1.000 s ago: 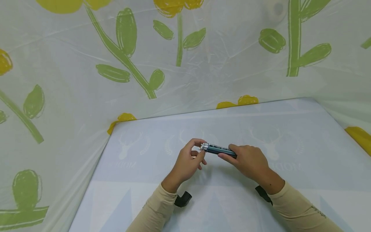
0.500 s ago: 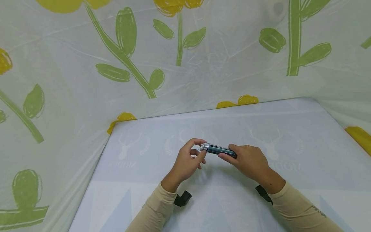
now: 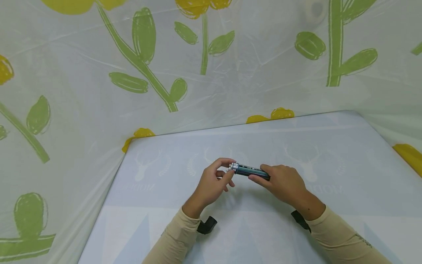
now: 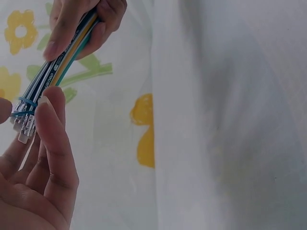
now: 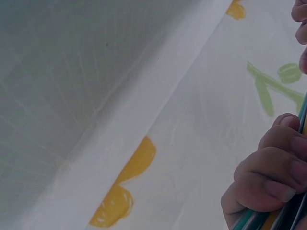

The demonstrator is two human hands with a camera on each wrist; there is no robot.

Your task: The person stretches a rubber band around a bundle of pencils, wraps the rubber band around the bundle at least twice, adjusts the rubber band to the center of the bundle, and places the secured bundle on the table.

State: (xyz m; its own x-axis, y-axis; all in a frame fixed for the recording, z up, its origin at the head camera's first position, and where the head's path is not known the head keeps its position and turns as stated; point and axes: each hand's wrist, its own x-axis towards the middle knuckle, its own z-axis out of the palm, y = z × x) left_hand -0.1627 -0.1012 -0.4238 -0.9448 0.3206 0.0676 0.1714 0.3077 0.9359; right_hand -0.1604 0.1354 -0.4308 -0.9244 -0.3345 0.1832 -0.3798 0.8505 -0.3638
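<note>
A bundle of pencils (image 3: 248, 171), dark, teal and yellow with white eraser ends, is held level in the air above the table. My right hand (image 3: 286, 183) grips its right end, with the thumb along the near side. In the left wrist view a blue rubber band (image 4: 28, 101) loops round the bundle close to the erasers (image 4: 24, 136). The thumb and forefinger of my left hand (image 3: 212, 183) pinch at the band from opposite sides; its other fingers curve loosely below the eraser ends. In the right wrist view the right fingers (image 5: 268, 177) wrap round the pencils.
A pale cloth with faint deer-head prints covers the table (image 3: 171, 198). Behind and at the sides hangs a white curtain (image 3: 263, 73) with green stems and yellow flowers. A black wrist mount (image 3: 207, 225) juts out under the left sleeve, another (image 3: 300, 220) under the right.
The left thumb and forefinger have shifted very slightly at the eraser end. The right hand and the pencils stay almost still.
</note>
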